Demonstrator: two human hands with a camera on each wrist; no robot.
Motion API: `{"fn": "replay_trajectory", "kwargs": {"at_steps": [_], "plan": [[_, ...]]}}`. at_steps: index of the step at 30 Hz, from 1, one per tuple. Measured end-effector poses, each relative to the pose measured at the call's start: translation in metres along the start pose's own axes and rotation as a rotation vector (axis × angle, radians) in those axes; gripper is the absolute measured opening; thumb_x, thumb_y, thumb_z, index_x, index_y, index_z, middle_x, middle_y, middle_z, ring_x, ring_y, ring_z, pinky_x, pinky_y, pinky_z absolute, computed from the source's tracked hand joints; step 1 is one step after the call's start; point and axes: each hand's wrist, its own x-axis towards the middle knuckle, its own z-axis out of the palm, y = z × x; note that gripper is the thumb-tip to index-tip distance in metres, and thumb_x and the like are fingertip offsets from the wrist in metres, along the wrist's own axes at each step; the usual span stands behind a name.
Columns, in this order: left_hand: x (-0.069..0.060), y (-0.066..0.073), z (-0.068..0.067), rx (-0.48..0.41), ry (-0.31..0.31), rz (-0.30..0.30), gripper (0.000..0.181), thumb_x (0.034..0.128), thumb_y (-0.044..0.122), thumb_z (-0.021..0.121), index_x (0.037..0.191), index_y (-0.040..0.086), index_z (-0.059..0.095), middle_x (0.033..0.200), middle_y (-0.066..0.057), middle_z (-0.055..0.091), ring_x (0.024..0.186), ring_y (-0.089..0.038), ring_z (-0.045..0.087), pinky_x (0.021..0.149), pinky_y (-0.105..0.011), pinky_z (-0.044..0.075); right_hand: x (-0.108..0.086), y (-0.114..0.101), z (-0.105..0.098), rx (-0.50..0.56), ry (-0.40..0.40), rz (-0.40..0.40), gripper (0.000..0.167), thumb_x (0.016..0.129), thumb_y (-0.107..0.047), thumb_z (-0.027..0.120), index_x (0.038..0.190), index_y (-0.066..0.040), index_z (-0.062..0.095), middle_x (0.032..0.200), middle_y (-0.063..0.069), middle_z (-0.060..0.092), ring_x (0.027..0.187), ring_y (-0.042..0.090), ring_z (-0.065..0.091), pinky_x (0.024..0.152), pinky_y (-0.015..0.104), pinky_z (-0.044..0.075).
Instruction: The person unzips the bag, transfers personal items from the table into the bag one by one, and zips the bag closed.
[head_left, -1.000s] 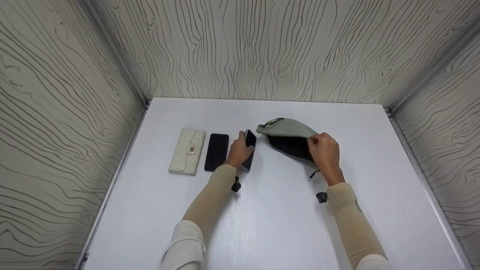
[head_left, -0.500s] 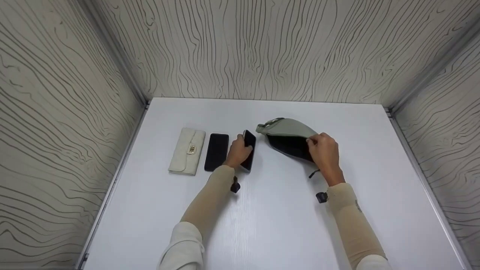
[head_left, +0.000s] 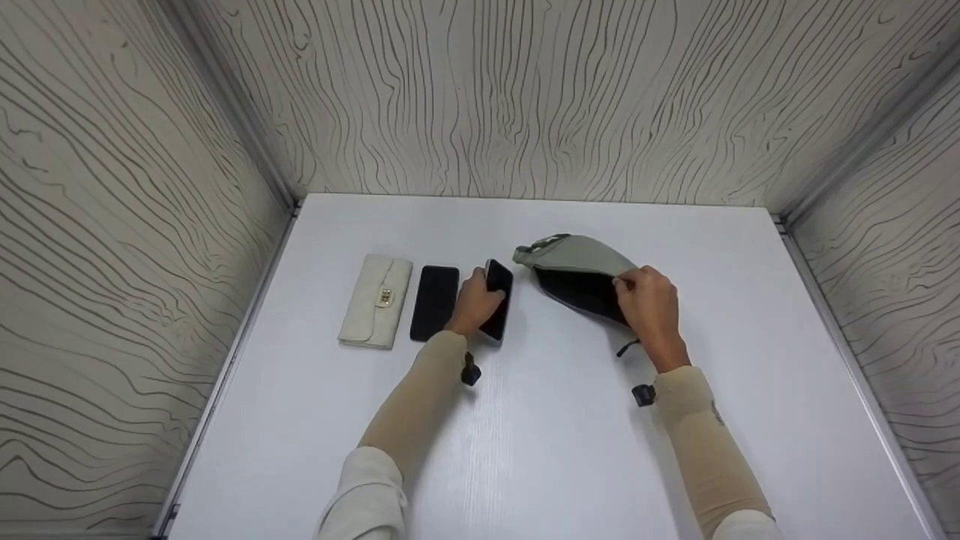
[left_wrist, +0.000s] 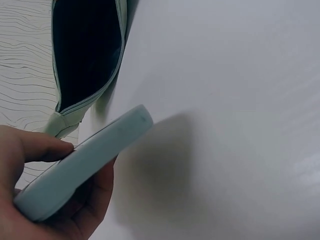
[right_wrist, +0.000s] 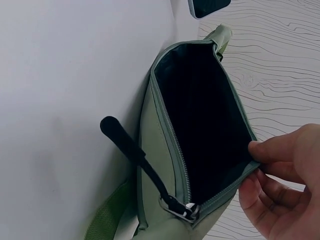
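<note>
My left hand [head_left: 475,301] grips a phone [head_left: 498,319], thumb on its dark screen and fingers behind it. The left wrist view shows the phone's pale edge [left_wrist: 95,159] tilted above its shadow on the table. A green zippered bag [head_left: 581,253] lies to the right, its mouth wide apart and dark inside. With thumb and fingers my right hand [head_left: 651,307] pinches the rim at the bag's right end. In the right wrist view, a black zipper pull [right_wrist: 122,139] hangs over the bag's side [right_wrist: 155,175], near a green strap [right_wrist: 108,212].
Left of the held phone, a second dark phone [head_left: 435,304] lies flat on the white table [head_left: 525,450]. Beside it is a cream wallet [head_left: 374,304] with a metal clasp. Patterned panels [head_left: 480,97] stand behind the table and at both sides.
The held phone has tilted slightly, and my left forearm has shifted a little to the left. My right hand keeps its pinch on the bag's rim.
</note>
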Motion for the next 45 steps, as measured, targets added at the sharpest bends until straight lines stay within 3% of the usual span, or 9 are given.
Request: {"fn": "replay_trajectory", "kwargs": {"at_steps": [7,15,33,45], "plan": [[-0.002,0.003,-0.002,0.0,0.013,0.003,0.053,0.0991,0.013,0.063,0.147,-0.008,0.049,0.138,-0.028,0.066,0.124,-0.038,0.067,0.104,-0.049,0.056,-0.001,-0.002,0.0,-0.001,-0.015,0.01,0.015,0.095,-0.007,0.076,0.096,0.007,0.081,0.089,0.023,0.074,0.083,0.041,0.072,0.075,0.053,0.058],[-0.007,0.007,-0.002,0.002,0.028,0.038,0.049,0.0965,0.013,0.065,0.14,-0.006,0.054,0.131,-0.026,0.069,0.119,-0.036,0.069,0.101,-0.048,0.056,-0.001,-0.003,-0.001,0.001,-0.019,0.017,0.014,0.095,-0.007,0.076,0.097,0.006,0.081,0.089,0.023,0.074,0.083,0.04,0.072,0.075,0.053,0.058],[-0.015,0.022,0.002,-0.046,-0.012,0.051,0.053,0.097,0.015,0.066,0.144,-0.004,0.052,0.132,-0.024,0.069,0.118,-0.034,0.069,0.1,-0.046,0.056,-0.003,-0.006,0.0,0.006,-0.044,0.056,0.015,0.097,-0.007,0.074,0.1,0.006,0.081,0.091,0.022,0.074,0.087,0.039,0.072,0.078,0.053,0.058],[-0.021,0.027,0.007,-0.058,-0.038,0.058,0.046,0.0961,0.014,0.066,0.139,-0.002,0.056,0.129,-0.02,0.071,0.114,-0.029,0.07,0.096,-0.042,0.058,-0.004,-0.009,-0.001,-0.008,-0.058,0.063,0.015,0.097,-0.008,0.074,0.1,0.005,0.081,0.091,0.021,0.074,0.086,0.038,0.073,0.076,0.051,0.058]]}}
